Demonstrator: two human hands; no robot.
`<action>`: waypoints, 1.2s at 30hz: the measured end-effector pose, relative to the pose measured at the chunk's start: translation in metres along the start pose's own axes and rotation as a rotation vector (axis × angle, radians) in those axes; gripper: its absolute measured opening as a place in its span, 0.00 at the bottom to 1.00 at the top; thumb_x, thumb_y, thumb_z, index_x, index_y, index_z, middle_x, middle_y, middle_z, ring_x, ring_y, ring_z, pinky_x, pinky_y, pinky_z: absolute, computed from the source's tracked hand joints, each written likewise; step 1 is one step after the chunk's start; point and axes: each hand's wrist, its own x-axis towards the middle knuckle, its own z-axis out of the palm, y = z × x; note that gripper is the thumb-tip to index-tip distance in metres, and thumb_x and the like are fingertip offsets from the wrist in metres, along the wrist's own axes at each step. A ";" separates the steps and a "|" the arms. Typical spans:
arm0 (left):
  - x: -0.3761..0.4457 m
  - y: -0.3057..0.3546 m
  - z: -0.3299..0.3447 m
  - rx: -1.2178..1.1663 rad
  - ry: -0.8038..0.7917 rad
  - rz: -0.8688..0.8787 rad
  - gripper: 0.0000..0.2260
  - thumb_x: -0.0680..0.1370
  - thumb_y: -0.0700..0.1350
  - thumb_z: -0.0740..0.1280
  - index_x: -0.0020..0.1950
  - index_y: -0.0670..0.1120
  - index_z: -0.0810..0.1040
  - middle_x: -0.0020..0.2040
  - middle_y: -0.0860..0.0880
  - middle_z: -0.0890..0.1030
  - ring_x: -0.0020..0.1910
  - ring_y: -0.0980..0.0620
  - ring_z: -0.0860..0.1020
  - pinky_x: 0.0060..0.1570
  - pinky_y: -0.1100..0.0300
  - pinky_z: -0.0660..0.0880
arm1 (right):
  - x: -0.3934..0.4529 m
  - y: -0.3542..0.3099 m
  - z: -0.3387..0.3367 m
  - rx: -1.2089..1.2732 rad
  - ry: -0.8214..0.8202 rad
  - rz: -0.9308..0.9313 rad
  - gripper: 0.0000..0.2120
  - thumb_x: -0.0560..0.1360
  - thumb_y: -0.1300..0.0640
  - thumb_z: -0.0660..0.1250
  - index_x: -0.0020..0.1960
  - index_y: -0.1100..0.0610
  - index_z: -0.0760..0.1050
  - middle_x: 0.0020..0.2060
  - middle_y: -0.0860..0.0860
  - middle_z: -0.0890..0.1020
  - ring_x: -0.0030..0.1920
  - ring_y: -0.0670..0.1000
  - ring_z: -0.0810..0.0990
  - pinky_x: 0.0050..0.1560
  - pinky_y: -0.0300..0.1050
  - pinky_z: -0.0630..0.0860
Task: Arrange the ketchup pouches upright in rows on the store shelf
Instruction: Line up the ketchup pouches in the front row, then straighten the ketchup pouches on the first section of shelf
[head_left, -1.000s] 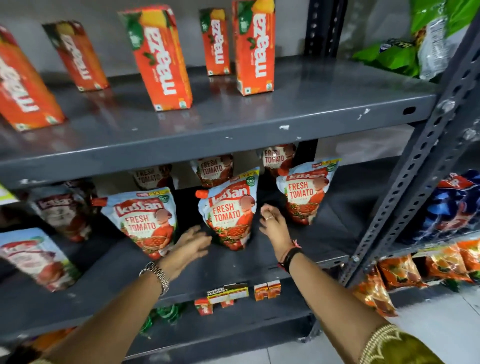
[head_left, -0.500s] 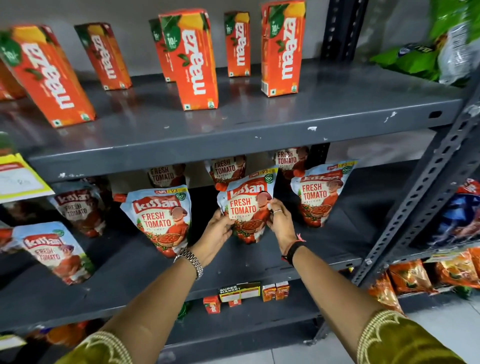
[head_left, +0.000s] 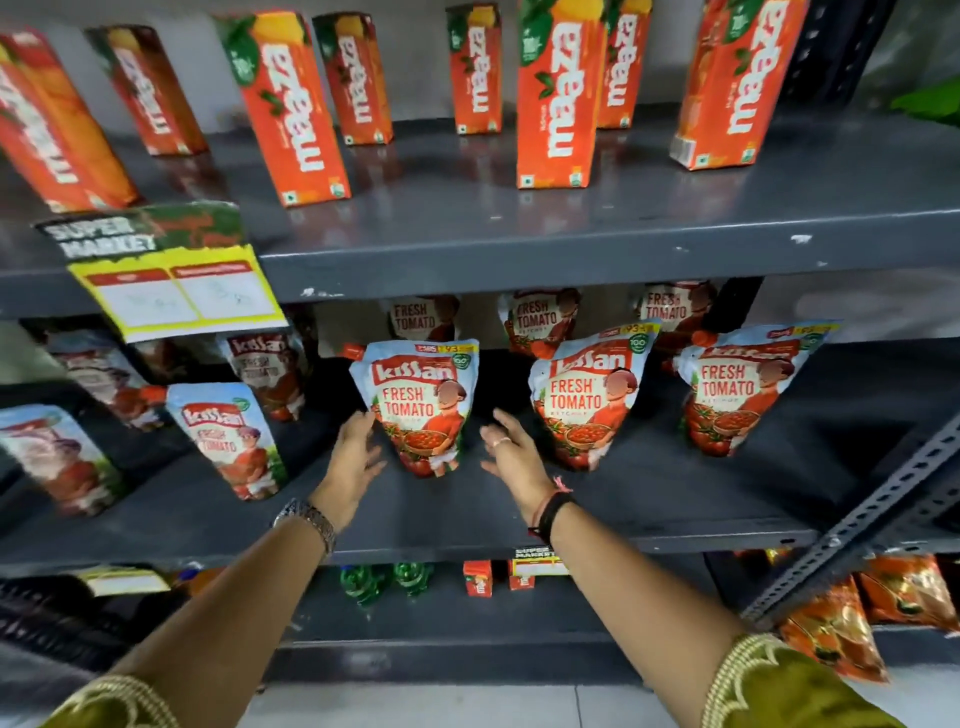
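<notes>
Several Kissan ketchup pouches stand on the grey middle shelf (head_left: 649, 519). One upright pouch (head_left: 421, 405) stands between my hands. My left hand (head_left: 353, 452) is at its left lower edge, fingers spread, perhaps just touching it. My right hand (head_left: 511, 449) is open a little to its right, apart from it. Two more front pouches (head_left: 584, 395) (head_left: 737, 384) stand to the right. Another pouch (head_left: 228, 441) leans at the left, with a blurred one (head_left: 57, 457) further left. A back row of pouches (head_left: 540, 317) is partly hidden under the upper shelf.
Orange Maaza juice cartons (head_left: 556, 93) line the upper shelf. A yellow price tag (head_left: 176, 291) hangs from its front edge at the left. Below are small red boxes (head_left: 478, 579) and green bottles (head_left: 384, 579). A slotted metal upright (head_left: 872, 514) and orange snack packs (head_left: 831, 634) are at the right.
My hands let go of the middle pouch they held half a second ago and moved left to the neighbouring pouch. The view has shifted left and closer to the shelf.
</notes>
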 end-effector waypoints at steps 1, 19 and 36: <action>-0.001 0.008 0.002 -0.004 -0.054 -0.007 0.22 0.79 0.56 0.54 0.72 0.52 0.61 0.69 0.48 0.66 0.64 0.46 0.70 0.61 0.52 0.68 | 0.001 -0.005 0.014 0.030 -0.004 -0.018 0.25 0.78 0.59 0.57 0.73 0.52 0.57 0.71 0.55 0.67 0.70 0.54 0.67 0.65 0.48 0.69; 0.010 0.004 -0.018 -0.078 -0.157 -0.008 0.28 0.78 0.60 0.49 0.76 0.49 0.55 0.77 0.45 0.59 0.73 0.40 0.61 0.73 0.47 0.60 | 0.026 0.009 0.063 0.218 0.228 -0.012 0.22 0.77 0.61 0.53 0.71 0.54 0.60 0.60 0.55 0.74 0.60 0.55 0.74 0.57 0.50 0.74; 0.054 0.031 -0.261 0.152 -0.258 -0.110 0.26 0.78 0.44 0.60 0.75 0.44 0.56 0.70 0.43 0.70 0.69 0.41 0.70 0.65 0.50 0.68 | -0.020 0.056 0.300 0.224 0.245 -0.059 0.20 0.79 0.62 0.50 0.70 0.57 0.63 0.70 0.56 0.68 0.69 0.54 0.67 0.60 0.46 0.71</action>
